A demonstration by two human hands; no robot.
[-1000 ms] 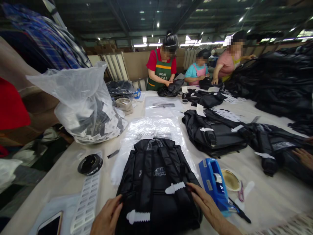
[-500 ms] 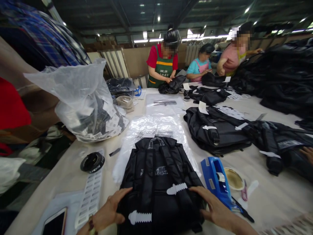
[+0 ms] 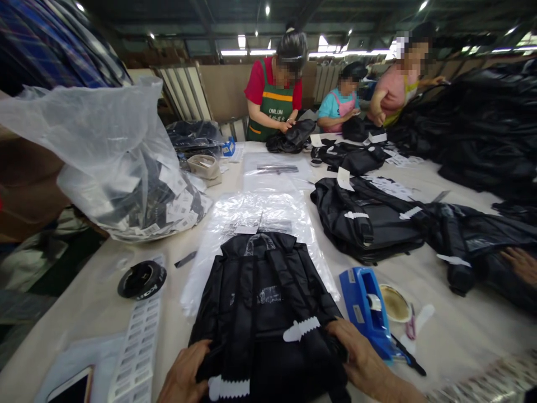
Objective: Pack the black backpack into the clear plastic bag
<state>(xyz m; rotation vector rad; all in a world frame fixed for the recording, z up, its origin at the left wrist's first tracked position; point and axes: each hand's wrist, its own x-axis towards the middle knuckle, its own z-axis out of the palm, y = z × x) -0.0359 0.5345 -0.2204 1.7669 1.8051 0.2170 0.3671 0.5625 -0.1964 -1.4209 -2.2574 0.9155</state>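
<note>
A black backpack (image 3: 268,319) lies strap side up before me, its top away from me. White toothed strips (image 3: 302,329) are wrapped on its two shoulder straps, and clear film covers the top handle. My left hand (image 3: 187,372) grips the lower left side, its fingers curled over the edge. On the lower right side, my right hand (image 3: 361,358) holds the bag with its fingertips tucked round the edge. Under the bag's upper part lie clear plastic bags (image 3: 205,240), and a white tag (image 3: 246,229) rests at its top.
To the right stand a blue tape dispenser (image 3: 364,305) and a round tin (image 3: 395,303). More black backpacks (image 3: 373,218) lie beyond; another person's hand (image 3: 520,263) touches one. At left are a tape roll (image 3: 142,280), label sheet (image 3: 136,347), phone (image 3: 73,386) and big plastic sack (image 3: 126,168). Several people work opposite.
My fingers have closed more firmly round the backpack's lower sides, and its lower left side looks pulled outward. The whole view has shifted slightly.
</note>
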